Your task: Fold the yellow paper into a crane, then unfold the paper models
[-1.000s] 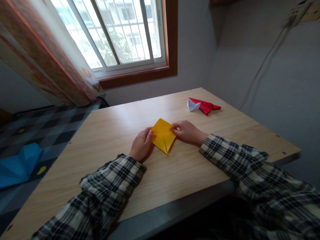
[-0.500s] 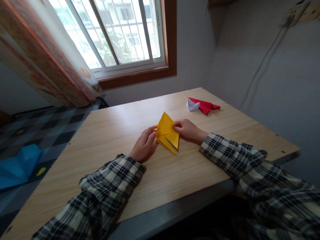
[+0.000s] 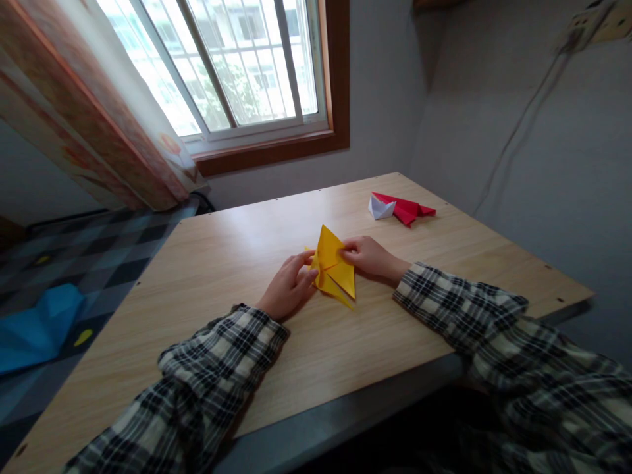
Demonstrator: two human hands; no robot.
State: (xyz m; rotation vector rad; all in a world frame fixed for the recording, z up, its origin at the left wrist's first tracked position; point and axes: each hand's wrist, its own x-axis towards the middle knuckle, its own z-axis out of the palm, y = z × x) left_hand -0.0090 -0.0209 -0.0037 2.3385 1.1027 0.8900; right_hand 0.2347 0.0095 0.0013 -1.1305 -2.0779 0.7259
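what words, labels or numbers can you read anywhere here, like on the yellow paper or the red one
None can be read.
The folded yellow paper between the left hand and right hand is plain.
The red and white folded paper and the wooden table carry no print.

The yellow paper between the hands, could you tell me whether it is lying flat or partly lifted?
Partly lifted: the yellow paper shows folded layers, one pointed flap standing above the table.

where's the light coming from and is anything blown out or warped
Head view: daylight enters through the window, whose panes are overexposed; the hands cast soft shadows on the table near the yellow paper; wide-angle distortion bends the window frame and table edges; the right wall is dim.
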